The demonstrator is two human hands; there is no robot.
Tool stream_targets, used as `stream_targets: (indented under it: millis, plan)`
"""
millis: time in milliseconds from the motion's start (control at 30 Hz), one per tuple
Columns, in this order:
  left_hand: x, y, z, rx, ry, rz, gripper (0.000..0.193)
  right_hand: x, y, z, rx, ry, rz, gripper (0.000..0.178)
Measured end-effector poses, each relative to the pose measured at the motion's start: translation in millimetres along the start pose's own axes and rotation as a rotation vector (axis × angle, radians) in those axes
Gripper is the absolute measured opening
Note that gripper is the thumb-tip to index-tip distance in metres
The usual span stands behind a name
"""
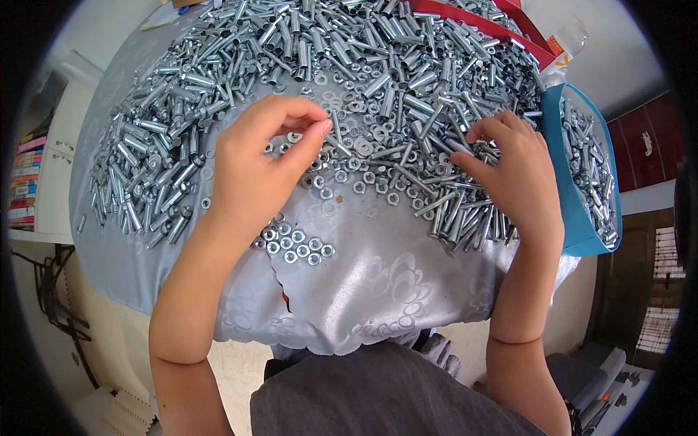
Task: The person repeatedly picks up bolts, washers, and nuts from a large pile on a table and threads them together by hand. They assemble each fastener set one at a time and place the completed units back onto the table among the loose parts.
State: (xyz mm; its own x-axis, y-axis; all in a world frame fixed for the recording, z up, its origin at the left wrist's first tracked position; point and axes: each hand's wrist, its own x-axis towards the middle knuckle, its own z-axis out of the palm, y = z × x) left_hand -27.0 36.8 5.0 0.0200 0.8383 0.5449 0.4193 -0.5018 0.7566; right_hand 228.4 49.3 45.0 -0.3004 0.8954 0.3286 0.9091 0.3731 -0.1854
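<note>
Over the middle of the table, my left hand (263,163) has its thumb and forefinger pinched together. A slim silver bolt (337,129) shows right at those fingertips, but I cannot tell whether they grip it. My right hand (518,171) hovers at the right over a heap of long bolts (465,214), thumb and forefinger apart, with nothing visible between them. Loose hex nuts (340,176) and flat washers (363,147) are scattered between the hands. Nearer to me, beside my left forearm, a cluster of hex nuts (297,245) lies flat.
A wide pile of metal sleeves and bolts (313,43) covers the far side, reaching down the left (156,156). A blue box (618,207) of bolts stands at the right edge, a red tray (534,43) behind it. The silver tablecloth (378,291) has a tear near the front.
</note>
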Motion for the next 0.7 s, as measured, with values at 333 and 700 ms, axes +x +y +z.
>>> stream_targets:
  millis: [333,700]
  plan:
    - [5.4,8.4,-2.5,-0.501,0.047,-0.413,0.015,4.2,-7.1,1.1,0.459,-0.108,-0.03,0.014]
    - [-0.1,6.5,-11.7,-1.256,-0.124,-0.476,0.021,-3.4,-43.9,21.3,0.935,-0.283,0.103,0.015]
